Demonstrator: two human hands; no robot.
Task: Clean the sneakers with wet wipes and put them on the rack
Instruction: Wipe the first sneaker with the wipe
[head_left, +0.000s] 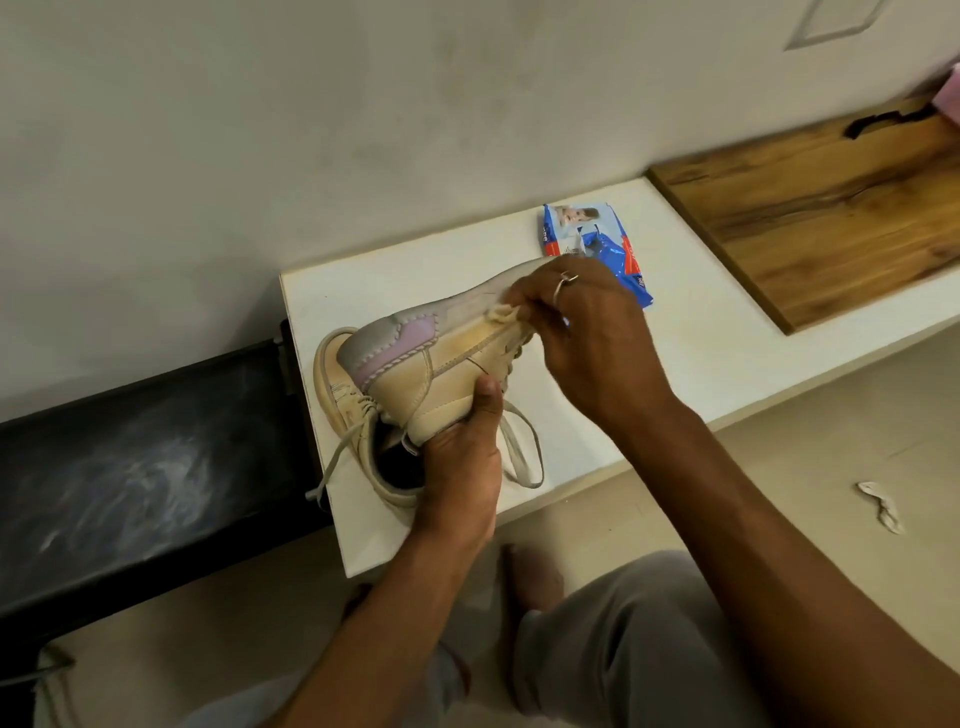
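A beige sneaker (415, 364) with a lilac and grey patch is held on its side above the white table (701, 322). My left hand (460, 467) grips its collar from below, thumb on the side. My right hand (582, 332) pinches a small crumpled wet wipe (501, 313) against the sneaker's upper edge near the sole. A second beige sneaker (343, 410) lies under it on the table, laces trailing. The blue wet wipes pack (602, 244) lies just behind my right hand.
A wooden board (831, 208) covers the table's right end. A black bench-like surface (130, 467) stands to the left of the table. A used crumpled wipe (883, 506) lies on the floor at right. My knee in grey trousers (623, 634) is below.
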